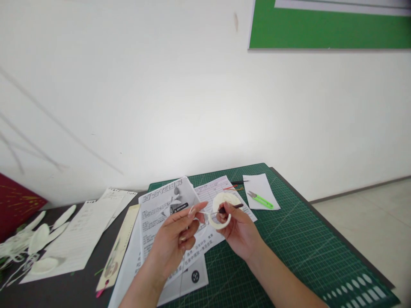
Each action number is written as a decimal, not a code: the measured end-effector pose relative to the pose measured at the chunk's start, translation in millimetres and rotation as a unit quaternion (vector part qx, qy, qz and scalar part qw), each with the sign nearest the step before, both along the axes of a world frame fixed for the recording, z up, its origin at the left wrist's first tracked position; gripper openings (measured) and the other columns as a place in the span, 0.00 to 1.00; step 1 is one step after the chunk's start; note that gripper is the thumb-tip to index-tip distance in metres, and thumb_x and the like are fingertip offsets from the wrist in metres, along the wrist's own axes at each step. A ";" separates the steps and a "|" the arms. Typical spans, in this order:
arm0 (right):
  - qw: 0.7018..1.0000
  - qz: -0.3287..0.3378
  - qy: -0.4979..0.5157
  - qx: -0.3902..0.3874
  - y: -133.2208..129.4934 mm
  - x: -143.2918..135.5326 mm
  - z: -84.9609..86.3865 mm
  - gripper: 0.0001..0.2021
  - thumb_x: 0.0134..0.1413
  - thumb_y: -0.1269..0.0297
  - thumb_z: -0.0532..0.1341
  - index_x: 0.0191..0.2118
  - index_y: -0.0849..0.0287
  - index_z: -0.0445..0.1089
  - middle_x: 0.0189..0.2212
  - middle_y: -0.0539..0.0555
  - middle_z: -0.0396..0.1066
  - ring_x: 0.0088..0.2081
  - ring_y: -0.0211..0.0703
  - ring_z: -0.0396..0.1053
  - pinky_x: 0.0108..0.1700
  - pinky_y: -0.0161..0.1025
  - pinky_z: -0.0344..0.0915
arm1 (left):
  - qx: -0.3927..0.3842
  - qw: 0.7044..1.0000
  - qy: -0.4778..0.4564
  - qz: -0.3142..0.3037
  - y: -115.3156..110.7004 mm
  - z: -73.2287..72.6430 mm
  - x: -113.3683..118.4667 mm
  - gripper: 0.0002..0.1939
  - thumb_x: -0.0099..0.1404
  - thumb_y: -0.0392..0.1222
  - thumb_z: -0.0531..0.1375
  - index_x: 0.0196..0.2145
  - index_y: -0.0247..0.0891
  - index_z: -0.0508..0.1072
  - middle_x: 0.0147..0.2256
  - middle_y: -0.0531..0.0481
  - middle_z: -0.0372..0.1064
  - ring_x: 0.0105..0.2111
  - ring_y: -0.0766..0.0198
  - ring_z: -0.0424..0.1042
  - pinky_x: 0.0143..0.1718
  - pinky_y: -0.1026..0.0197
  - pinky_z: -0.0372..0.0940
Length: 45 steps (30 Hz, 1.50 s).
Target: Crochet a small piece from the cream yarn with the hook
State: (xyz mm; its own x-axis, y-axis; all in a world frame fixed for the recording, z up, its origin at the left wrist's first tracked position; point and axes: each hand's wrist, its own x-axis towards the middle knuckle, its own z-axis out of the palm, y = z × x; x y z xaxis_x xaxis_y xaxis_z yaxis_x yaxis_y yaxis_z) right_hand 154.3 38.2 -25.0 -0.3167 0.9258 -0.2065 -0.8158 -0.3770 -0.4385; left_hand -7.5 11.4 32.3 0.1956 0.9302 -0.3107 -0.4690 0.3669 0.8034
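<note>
Hands (pixel 176 233) (pixel 239 231) above green mat (pixel 289 248) (white-gridded), black table (pixel 77 288), white wall (pixel 160 94), pale floor (pixel 349 218)

Cannot see all of the round white piece (pixel 224 198), partly behind the right hand (pixel 238 226), or the green board (pixel 321 31), cut off far right.

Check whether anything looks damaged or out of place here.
A brownish mark stands out on the pale wall, left of the green board; whether stain or damage, I can't tell. Nothing looks spilled.
</note>
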 end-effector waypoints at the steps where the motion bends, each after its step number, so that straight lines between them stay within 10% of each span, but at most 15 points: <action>1: 1.000 -0.001 0.001 0.001 0.1 0.0 0.1 0.13 0.36 0.64 0.75 0.28 0.65 0.76 0.19 0.48 0.73 0.19 0.31 0.69 0.22 0.29 0.74 | -0.008 1.000 -0.016 -0.009 0.3 0.9 -0.2 0.21 0.54 0.46 0.68 0.43 0.30 0.79 0.29 0.50 0.64 0.19 0.77 0.47 0.16 0.72 0.42; 13: 0.999 -0.022 -0.017 0.046 -0.8 -0.4 1.5 0.10 0.40 0.64 0.73 0.28 0.63 0.76 0.19 0.47 0.72 0.18 0.30 0.65 0.21 0.28 0.73 | 0.035 0.999 -0.021 0.021 -1.1 -15.2 15.2 0.21 0.57 0.39 0.66 0.49 0.38 0.74 0.22 0.48 0.75 0.12 0.79 0.43 0.13 0.71 0.38; 29: 0.986 0.014 -0.093 0.136 -5.2 -4.8 5.8 0.11 0.40 0.63 0.73 0.31 0.61 0.75 0.18 0.46 0.72 0.15 0.36 0.69 0.13 0.30 0.66 | -0.003 0.999 0.007 0.046 -8.0 -22.4 28.8 0.27 0.55 0.46 0.65 0.51 0.33 0.73 0.15 0.60 0.54 0.14 0.77 0.44 0.17 0.69 0.37; 45: 0.969 0.041 -0.161 0.181 -7.6 -9.5 9.0 0.09 0.47 0.61 0.68 0.30 0.63 0.76 0.18 0.51 0.74 0.16 0.34 0.70 0.18 0.28 0.65 | 0.016 0.995 0.090 0.025 -1.5 -19.4 26.4 0.35 0.55 0.43 0.62 0.59 0.29 0.62 0.14 0.55 0.64 0.14 0.75 0.43 0.16 0.68 0.36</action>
State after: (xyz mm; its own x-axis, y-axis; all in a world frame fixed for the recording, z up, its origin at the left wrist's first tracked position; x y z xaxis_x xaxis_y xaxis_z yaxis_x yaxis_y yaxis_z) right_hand 144.8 30.5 -16.0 -0.3663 0.9301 0.0266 -0.5887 -0.2094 -0.7808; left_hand 18.9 9.9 12.9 0.0917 0.9472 -0.3071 -0.3329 0.3199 0.8871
